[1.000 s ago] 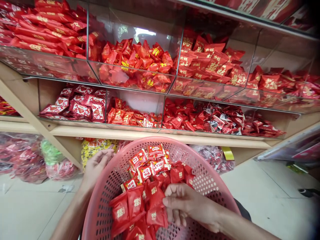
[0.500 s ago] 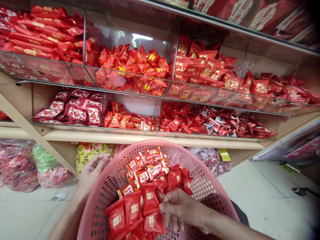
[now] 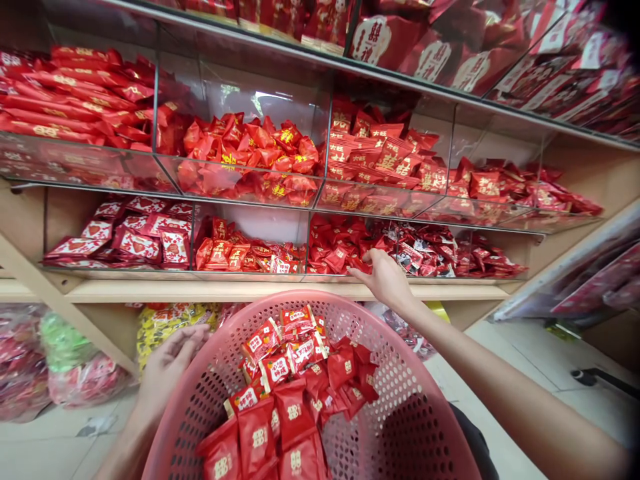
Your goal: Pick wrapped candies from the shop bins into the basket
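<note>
A round pink plastic basket (image 3: 170,407) with a perforated wall fills the lower middle. Red-wrapped sweets (image 3: 291,413) with gold characters lie in it, beside smaller orange-and-white sweet packets (image 3: 263,340). My left hand (image 3: 173,357) is at the basket's left rim, fingers curled against it; part of its grip is hidden. Up at the lower shelf, my right hand (image 3: 383,273) reaches over the front glass edge to a bin of small red-wrapped sweets (image 3: 335,257). Its thumb and forefinger are apart, with red wrappers showing between them; no lifted sweet can be made out.
Glass-divided shelves hold red sweets in several bins, among them heart-patterned packets (image 3: 137,243) and twisted gold-lettered sweets (image 3: 250,143). A wooden ledge (image 3: 165,290) runs above the basket's far rim. Bagged goods (image 3: 85,380) lie on the tiled floor at left.
My right hand has left the sweets in the basket and reached forward to the lower shelf bin. The view has tilted up slightly. My left hand stays by the rim.
</note>
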### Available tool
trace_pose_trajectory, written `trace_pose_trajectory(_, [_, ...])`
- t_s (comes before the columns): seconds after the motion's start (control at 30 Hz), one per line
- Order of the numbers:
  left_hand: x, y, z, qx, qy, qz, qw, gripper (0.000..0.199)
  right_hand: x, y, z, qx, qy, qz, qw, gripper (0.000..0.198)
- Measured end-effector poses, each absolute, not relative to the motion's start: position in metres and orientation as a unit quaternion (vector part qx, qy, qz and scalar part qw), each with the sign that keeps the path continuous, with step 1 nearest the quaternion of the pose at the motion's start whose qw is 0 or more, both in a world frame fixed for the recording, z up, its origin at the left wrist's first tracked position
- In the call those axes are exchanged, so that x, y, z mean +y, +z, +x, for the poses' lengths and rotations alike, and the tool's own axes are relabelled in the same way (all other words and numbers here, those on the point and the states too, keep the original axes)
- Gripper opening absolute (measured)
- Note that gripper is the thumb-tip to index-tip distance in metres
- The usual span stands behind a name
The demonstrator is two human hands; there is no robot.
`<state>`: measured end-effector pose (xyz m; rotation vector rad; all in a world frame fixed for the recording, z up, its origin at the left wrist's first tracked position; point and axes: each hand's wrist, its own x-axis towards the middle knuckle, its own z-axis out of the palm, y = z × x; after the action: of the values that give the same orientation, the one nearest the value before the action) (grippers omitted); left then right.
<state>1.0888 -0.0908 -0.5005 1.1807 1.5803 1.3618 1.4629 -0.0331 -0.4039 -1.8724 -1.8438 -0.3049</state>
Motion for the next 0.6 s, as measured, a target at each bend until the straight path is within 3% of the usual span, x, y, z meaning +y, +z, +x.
trace_pose_trajectory(0.2, [-0.092, -0.499, 1.088, 0.607, 0.522, 0.421, 0.426, 0.053, -0.016, -0.407, 1.471, -0.643, -0.094, -0.717, 0.253, 0.023])
trace_pose_trajectory(0.4, [-0.092, -0.494, 1.087, 0.601, 0.528, 0.416, 0.433, 0.047, -0.025, -0.398, 1.485, -0.613, -0.079, -0.681, 0.392, 0.034])
trace_pose_trajectory(0.6, [-0.084, -0.441, 1.103, 0.558, 0.526, 0.525, 0.369, 0.039, -0.08, -0.391, 1.45, -0.635, 0.124, -0.576, 0.5, 0.032])
